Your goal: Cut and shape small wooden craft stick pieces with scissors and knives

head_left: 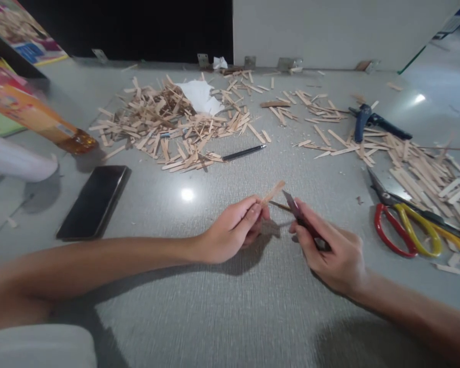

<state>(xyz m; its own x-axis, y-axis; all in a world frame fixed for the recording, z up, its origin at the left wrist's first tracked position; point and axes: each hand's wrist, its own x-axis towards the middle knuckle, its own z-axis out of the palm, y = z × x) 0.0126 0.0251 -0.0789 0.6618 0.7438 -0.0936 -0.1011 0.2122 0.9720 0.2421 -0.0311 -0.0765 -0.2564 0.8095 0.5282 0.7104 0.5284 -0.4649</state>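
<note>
Pinched in my left hand (233, 227) is a thin wooden stick (274, 192), tilted up and to the right. My right hand (331, 248) is wrapped round a utility knife (306, 220), its blade pointing up and left, close to the stick's free end. I cannot tell whether blade and stick touch. A thin dark rod (280, 206) spans the gap between both hands; which hand holds it is unclear. Beyond my hands, a black pen (244, 153) lies at the edge of a heap of wooden pieces (157, 120).
A phone (95, 202), a bottle of orange liquid (57, 125) and a white cylinder (19, 158) are on the left. Scissors with red and yellow handles (396, 230), more wooden strips (425, 168) and a dark blue tool (364, 122) lie right. White paper (201, 96) rests on the heap.
</note>
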